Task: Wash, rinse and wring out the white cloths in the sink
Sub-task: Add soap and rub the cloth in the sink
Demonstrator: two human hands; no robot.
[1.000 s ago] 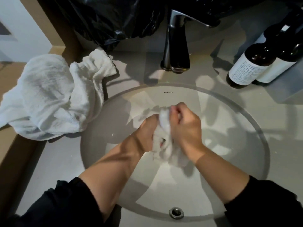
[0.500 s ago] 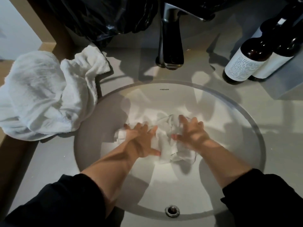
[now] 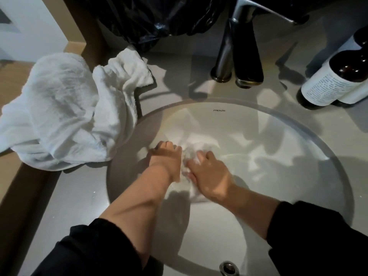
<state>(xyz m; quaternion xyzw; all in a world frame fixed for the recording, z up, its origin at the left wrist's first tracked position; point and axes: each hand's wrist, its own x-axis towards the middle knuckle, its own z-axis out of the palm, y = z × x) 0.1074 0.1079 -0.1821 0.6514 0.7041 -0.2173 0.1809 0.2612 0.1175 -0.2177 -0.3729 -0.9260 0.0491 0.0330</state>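
Note:
A small white cloth (image 3: pixel 192 151) lies bunched in the water of the round sink (image 3: pixel 310 134). My left hand (image 3: pixel 166 159) and my right hand (image 3: pixel 210 177) are down in the basin, close together on either side of the cloth. The fingers of both hands curl into the wet fabric and grip it. Much of the cloth is hidden under and between my hands. A pile of larger white cloths (image 3: pixel 65 108) lies on the counter to the left, its edge hanging just over the sink rim.
A dark metal faucet (image 3: pixel 237 56) stands behind the sink. Two brown bottles with white labels (image 3: pixel 334 84) sit at the back right. A black plastic bag (image 3: pixel 159 16) hangs at the back. A metal drain fitting (image 3: pixel 229 267) is at the near rim.
One second ago both hands held the cloth bunched above the basin. They then dropped it and pressed it flat in the water, and now they have drawn together and gathered it again.

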